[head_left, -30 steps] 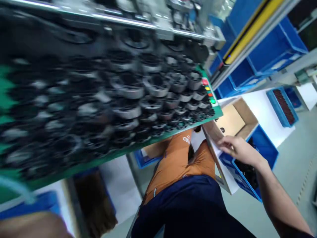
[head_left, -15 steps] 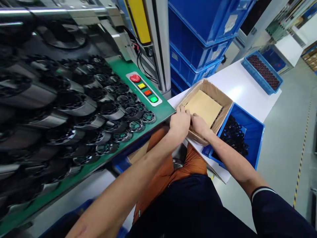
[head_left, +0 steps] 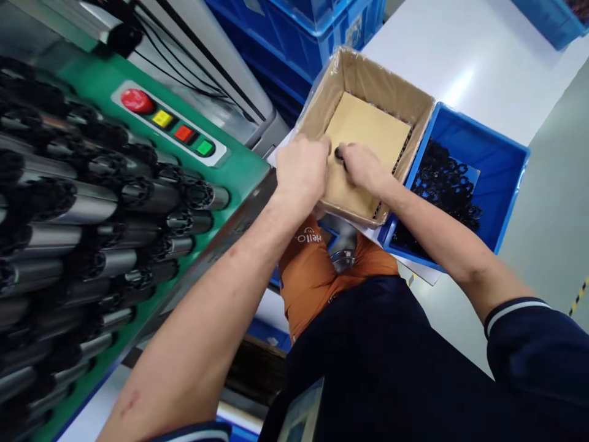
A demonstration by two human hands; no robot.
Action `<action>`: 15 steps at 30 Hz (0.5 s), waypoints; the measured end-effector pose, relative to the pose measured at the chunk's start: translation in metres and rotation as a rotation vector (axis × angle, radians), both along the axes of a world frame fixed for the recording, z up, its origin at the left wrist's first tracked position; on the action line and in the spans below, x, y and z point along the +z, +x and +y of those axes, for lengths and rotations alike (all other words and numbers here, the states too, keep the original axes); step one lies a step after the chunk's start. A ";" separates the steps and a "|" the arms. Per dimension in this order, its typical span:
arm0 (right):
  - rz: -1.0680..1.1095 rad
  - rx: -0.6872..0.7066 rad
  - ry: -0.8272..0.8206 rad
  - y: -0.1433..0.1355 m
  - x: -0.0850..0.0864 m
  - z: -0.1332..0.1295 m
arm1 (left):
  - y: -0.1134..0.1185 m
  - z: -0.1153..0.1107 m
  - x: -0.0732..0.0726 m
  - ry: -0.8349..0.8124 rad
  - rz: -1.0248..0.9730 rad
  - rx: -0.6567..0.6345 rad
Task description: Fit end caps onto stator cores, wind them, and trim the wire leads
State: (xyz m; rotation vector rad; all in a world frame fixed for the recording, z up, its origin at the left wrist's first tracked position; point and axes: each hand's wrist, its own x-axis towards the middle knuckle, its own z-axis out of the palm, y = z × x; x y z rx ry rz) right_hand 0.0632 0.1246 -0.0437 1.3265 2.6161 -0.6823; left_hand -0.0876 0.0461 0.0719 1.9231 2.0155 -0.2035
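Observation:
A lined cardboard box (head_left: 386,77) stands in front of me, with a flat tan cardboard sheet (head_left: 363,123) lying inside it. Over that sheet, my right hand (head_left: 363,166) is closed, and a small dark part (head_left: 339,153) pokes out at its fingertips. My left hand (head_left: 304,169) is closed at the box's left side, its fingers curled. What it grips, if anything, is hidden. A narrow gap separates the two hands. Beside the box, a blue bin (head_left: 499,159) holds a pile of black ring-like parts (head_left: 444,184).
On the left, a green machine table (head_left: 243,178) carries rows of metal cylinders (head_left: 87,199) and a panel of coloured buttons (head_left: 170,126). Stacked blue crates (head_left: 308,49) stand behind the box. Another blue tray (head_left: 552,18) sits at the upper right on the white table (head_left: 488,67).
The view has swung closer to the box and buttons. My hands have moved from the box's near edge to over the sheet and apart. A dark part now shows in the right fingers.

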 end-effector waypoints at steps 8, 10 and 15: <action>0.010 -0.093 0.008 0.027 -0.005 -0.005 | -0.007 0.016 -0.042 -0.026 -0.106 0.009; 0.048 -0.068 -0.016 0.019 -0.009 -0.005 | -0.014 0.014 -0.045 0.012 -0.107 0.069; 0.112 -0.045 -0.054 0.013 -0.011 0.000 | -0.022 0.019 -0.056 -0.045 -0.091 0.149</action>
